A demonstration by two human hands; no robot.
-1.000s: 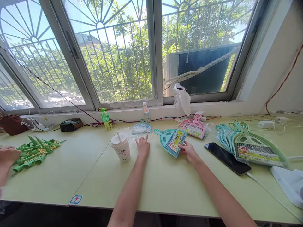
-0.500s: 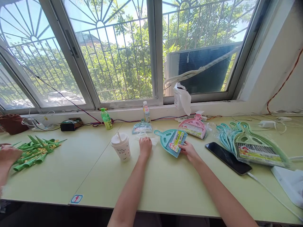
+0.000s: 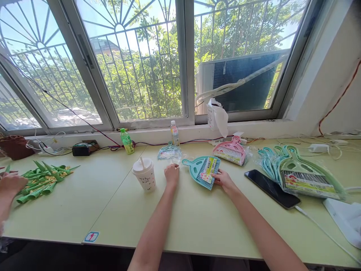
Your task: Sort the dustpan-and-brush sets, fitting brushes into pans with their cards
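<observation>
A turquoise dustpan and brush set [image 3: 199,174] with a yellow-green printed label lies tilted over the table, its handle toward the left. My right hand [image 3: 224,180] is closed on its bristle end, thumb over the label edge. My left hand [image 3: 171,175] is closed in a pinch on clear plastic bag film by the dustpan's handle; the film is thin and hard to see. Behind my left hand lies another blue dustpan set [image 3: 169,152] in clear wrap. A pink dustpan set [image 3: 231,151] rests beyond my right hand.
Left of my hands stands a white lidded cup [image 3: 144,177] with a straw. To the right are a phone [image 3: 270,188] on a cable and stacked, wrapped dustpan sets [image 3: 304,175]. Two bottles stand by the window. Another person's hand [image 3: 11,184] is at green plastic pieces [image 3: 46,180].
The dustpan set has shifted slightly left and down with my right hand. My left hand has drawn slightly left, and the plastic film by it has been pulled thinner.
</observation>
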